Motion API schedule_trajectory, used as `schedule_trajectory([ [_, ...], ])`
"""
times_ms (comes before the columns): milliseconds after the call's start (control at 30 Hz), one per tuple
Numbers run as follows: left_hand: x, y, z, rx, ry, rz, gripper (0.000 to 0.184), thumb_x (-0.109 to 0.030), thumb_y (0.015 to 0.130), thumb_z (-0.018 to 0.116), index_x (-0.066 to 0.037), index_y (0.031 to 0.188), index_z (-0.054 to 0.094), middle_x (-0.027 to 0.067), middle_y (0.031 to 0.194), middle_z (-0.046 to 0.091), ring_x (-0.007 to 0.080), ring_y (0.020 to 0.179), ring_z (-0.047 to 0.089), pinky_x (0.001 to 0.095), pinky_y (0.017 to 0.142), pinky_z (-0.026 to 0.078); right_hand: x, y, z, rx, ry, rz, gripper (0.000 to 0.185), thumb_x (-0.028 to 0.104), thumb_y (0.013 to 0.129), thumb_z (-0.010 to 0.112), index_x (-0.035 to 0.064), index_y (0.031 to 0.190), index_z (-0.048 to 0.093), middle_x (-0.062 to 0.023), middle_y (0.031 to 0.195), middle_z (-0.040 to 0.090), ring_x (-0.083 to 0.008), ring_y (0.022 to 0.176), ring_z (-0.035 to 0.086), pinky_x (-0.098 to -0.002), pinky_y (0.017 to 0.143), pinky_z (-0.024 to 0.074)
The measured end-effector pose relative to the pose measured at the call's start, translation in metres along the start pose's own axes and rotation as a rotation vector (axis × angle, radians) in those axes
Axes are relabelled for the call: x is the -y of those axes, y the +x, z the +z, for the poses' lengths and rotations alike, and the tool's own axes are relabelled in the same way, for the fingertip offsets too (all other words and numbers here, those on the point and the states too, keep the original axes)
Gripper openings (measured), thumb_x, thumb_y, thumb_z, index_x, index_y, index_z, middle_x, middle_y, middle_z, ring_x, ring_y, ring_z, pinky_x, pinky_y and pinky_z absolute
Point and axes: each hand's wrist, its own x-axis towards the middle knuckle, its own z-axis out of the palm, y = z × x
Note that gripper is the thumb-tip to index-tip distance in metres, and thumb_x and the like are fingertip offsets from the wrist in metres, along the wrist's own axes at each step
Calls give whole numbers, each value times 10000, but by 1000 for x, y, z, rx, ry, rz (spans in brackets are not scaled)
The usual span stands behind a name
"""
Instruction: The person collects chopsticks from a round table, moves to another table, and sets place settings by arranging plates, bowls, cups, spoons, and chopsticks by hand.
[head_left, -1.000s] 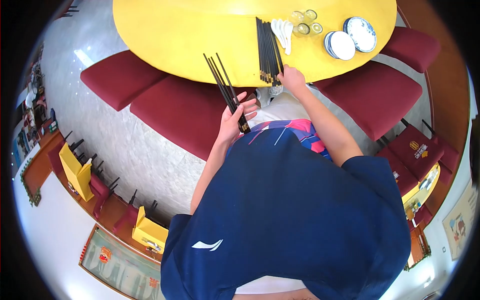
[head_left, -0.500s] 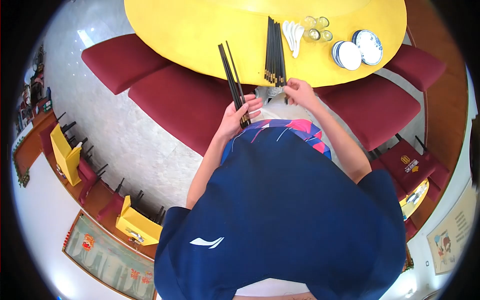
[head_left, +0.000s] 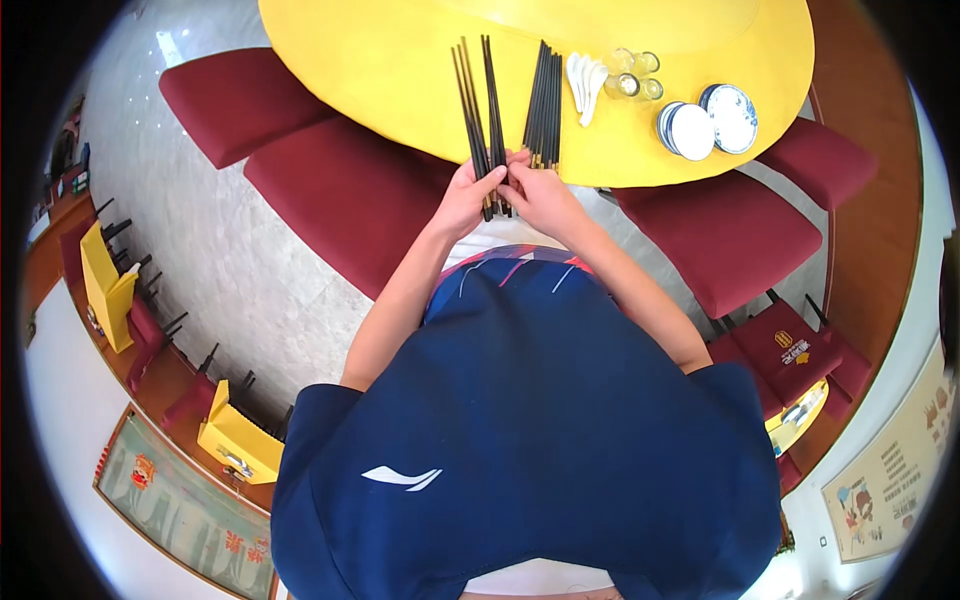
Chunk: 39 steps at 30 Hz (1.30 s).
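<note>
The yellow table point(head_left: 380, 90) lies ahead of my left hand point(head_left: 463, 205), clasping chopsticks point(head_left: 473, 120), and my right hand point(head_left: 545, 203), pinching near their lower ends; I judge them light, stiff, slick: grip near the thick ends.

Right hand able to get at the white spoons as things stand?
Probably yes: the white spoons lie uncovered beside the chopstick row. The right hand, close by, may first have to release the held chopsticks.

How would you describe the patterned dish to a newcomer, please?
On the yellow table, look right, past the glasses, near the edge. The patterned dish sits rightmost; its blue markings set it apart from the plain white dish beside it.
</note>
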Motion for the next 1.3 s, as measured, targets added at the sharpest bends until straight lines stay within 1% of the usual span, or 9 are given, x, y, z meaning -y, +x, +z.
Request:
schedule_trajectory([
  [67, -2, 2, 0, -26, -19, -8, 239, -57, 983, 474, 29, 1199, 530, 171, 1287, 571, 232, 1186, 553, 356, 1011, 450, -12, 3, 1, -15, -220, -172, 211, 188, 881, 601, -17, 836, 595, -204, 732, 636, -349, 678, 647, -421, 612, 495],
  [200, 1, -1, -11, -5, 58, -42, 203, -87, 985, 487, 6, 1165, 499, 225, 1258, 565, 280, 1145, 591, 375, 945, 512, -4, 3, -32, 243, -42, 0, 259, 230, 887, 604, -24, 846, 627, -234, 780, 640, -362, 720, 653, -440, 654, 502],
  [300, 2, -8, -13, -117, -65, -76, 286, -95, 994, 467, 32, 1249, 439, 248, 1213, 568, 314, 1121, 603, 412, 947, 523, -64, 18, -33, 17, 81, 225, 357, 307, 881, 624, -47, 851, 645, -257, 809, 648, -381, 767, 658, -451, 691, 511],
  [367, 1, -12, -11, -135, -23, -91, 304, -93, 995, 462, 39, 1268, 428, 248, 1209, 571, 313, 1124, 601, 410, 952, 520, -110, 30, -35, -220, -276, 362, 442, 375, 852, 660, -65, 814, 644, -272, 823, 654, -391, 806, 660, -449, 717, 520],
  [567, 4, -26, -6, -122, 17, -109, 328, -91, 995, 460, 59, 1283, 416, 258, 1209, 573, 310, 1121, 604, 395, 960, 519, -174, 60, -22, -76, -508, 396, 451, 400, 830, 686, -50, 834, 667, -232, 746, 672, -366, 748, 674, -427, 703, 539],
  [667, 10, -26, -9, -124, -9, -85, 321, -84, 992, 462, 59, 1276, 419, 260, 1212, 570, 313, 1126, 600, 396, 963, 517, -166, 66, -37, 76, -362, 507, 436, 397, 830, 687, -38, 846, 678, -185, 669, 671, -318, 657, 678, -417, 694, 545],
  [800, 14, -28, -8, -92, -49, -63, 292, -81, 988, 472, 35, 1251, 426, 268, 1222, 561, 337, 1138, 589, 424, 982, 499, -159, 68, -35, 64, -327, 538, 421, 387, 845, 675, -34, 845, 683, -144, 607, 660, -275, 593, 674, -404, 695, 552],
  [1000, 11, -27, -3, -105, -49, -86, 275, -82, 985, 478, 22, 1234, 422, 268, 1220, 561, 339, 1137, 589, 429, 983, 499, -137, 66, -15, -44, -569, 450, 286, 219, 764, 630, -42, 868, 683, -266, 894, 672, -394, 846, 673, -454, 752, 554],
  [1300, 9, -25, -1, -97, -48, -78, 255, -79, 988, 469, 24, 1216, 422, 260, 1218, 566, 326, 1123, 599, 437, 951, 521, -134, 68, -4, -155, -586, 472, 269, 231, 739, 664, -18, 837, 697, -244, 888, 682, -372, 830, 682, -425, 732, 564],
])
